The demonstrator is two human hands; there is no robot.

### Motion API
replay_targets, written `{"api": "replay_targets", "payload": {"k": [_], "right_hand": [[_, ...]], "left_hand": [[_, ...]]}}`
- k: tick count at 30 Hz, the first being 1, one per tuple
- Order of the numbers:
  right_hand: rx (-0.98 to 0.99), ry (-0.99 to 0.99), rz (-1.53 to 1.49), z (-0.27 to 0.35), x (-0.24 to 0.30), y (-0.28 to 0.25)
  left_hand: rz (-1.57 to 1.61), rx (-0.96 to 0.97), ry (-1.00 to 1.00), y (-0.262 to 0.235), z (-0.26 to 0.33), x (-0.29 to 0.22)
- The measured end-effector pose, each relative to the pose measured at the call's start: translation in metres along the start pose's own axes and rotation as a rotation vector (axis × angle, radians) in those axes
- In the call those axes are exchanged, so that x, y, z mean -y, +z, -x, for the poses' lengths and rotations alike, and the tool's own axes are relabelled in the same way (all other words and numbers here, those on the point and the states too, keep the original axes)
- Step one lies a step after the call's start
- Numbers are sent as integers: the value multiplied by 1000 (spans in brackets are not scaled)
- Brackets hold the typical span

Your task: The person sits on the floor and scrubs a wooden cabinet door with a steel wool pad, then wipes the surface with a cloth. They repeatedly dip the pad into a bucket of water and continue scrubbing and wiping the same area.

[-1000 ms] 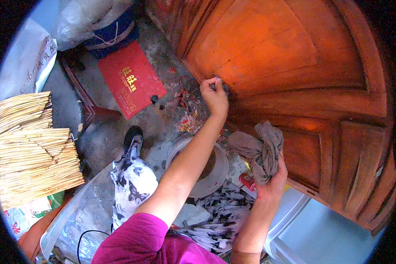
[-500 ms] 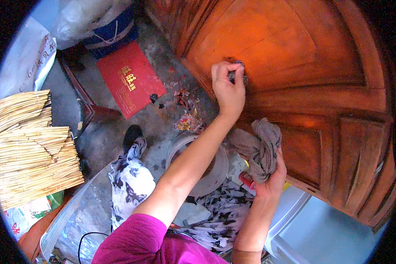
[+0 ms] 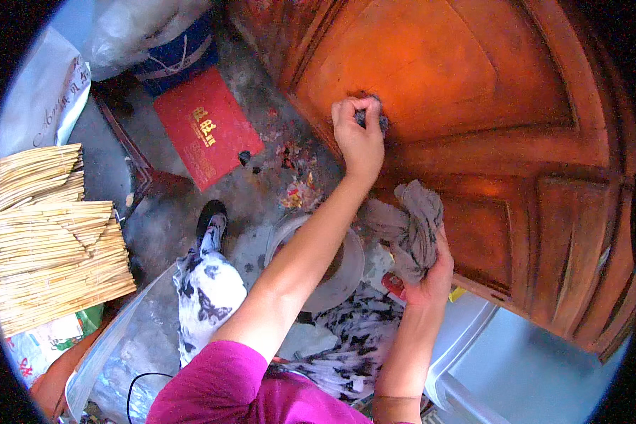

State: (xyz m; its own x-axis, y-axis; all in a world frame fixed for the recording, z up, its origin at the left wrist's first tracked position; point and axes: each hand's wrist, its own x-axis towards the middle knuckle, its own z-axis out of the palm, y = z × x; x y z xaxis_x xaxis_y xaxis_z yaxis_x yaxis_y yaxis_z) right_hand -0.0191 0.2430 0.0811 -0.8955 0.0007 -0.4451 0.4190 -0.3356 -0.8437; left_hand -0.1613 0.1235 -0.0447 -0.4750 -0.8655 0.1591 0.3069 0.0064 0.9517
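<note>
My left hand [image 3: 360, 146] is closed around a dark steel wool scourer [image 3: 383, 121], pressing it against the orange-brown wooden panel [image 3: 431, 56] of a piece of furniture. Fingers and thumb cover part of the scourer. Lower and to the right, my right hand [image 3: 434, 279] grips a bunched grey cloth [image 3: 418, 230] in front of the furniture's lower frame. Beside that palm a small red object [image 3: 393, 284] shows in part; I cannot tell whether the hand touches it. A round translucent bucket [image 3: 357, 265] stands below, partly hidden by my left forearm.
Bundled pale reed-like sticks [image 3: 56, 261] lie at the left. A red flat bag [image 3: 208, 131] lies on the grey floor beside a blue bag [image 3: 184, 60]. Scattered scraps [image 3: 297, 191] lie near the furniture. Pale blue plastic [image 3: 523, 367] sits at lower right.
My left hand with the scourer has shifted slightly left along the panel. My right hand and the cloth have moved a little left and up. The whole view has shifted slightly too.
</note>
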Motion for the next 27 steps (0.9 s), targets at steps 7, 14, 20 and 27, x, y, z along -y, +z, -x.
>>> {"api": "replay_targets", "payload": {"k": [7, 14, 20, 27], "right_hand": [[-50, 8, 9, 7, 2, 1], [-92, 3, -11, 1, 4, -11], [-77, -1, -20, 4, 4, -5], [-82, 11, -21, 8, 3, -9]], "left_hand": [[43, 2, -15, 1, -3, 0], [25, 58, 132, 10, 2, -46], [-160, 12, -128, -15, 14, 35], [-85, -1, -30, -13, 11, 2]]}}
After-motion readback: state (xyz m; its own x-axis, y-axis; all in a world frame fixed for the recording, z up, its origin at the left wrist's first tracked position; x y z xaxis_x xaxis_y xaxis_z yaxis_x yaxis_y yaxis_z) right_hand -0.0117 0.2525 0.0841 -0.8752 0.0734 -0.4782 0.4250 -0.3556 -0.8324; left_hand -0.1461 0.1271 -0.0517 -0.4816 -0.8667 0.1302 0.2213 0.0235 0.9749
